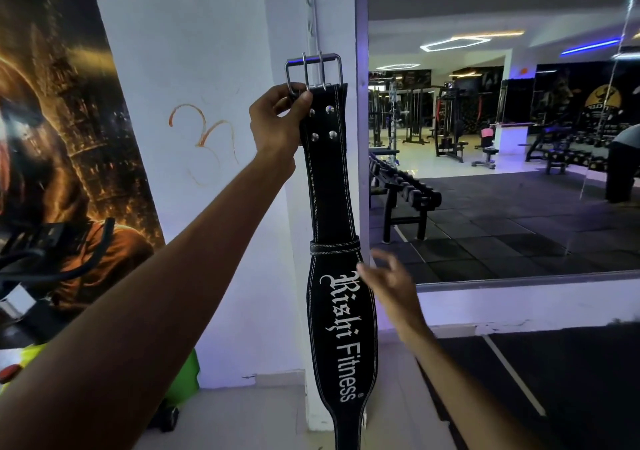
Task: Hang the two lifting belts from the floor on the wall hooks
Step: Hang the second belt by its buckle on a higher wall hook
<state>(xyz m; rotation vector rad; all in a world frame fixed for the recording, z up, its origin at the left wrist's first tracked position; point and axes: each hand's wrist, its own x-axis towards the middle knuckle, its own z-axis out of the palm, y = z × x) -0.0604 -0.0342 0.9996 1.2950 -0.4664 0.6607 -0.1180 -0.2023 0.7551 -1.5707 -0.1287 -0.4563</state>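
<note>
A black leather lifting belt [332, 186] with white lettering hangs straight down against the white pillar. Its steel buckle [313, 68] sits at the top, level with the lower end of a white metal hook rail [313, 27] fixed to the pillar. My left hand [277, 120] is raised and pinches the belt's top edge just below the buckle. My right hand [388, 283] hovers beside the belt's wide middle, fingers spread, holding nothing. Whether the buckle rests on a hook I cannot tell. No second belt is in view.
A large wall mirror [502, 138] to the right reflects the gym, with a dumbbell rack [401, 190] and machines. A dark poster [69, 120] covers the wall on the left. A green object [183, 380] sits on the floor by the pillar's base.
</note>
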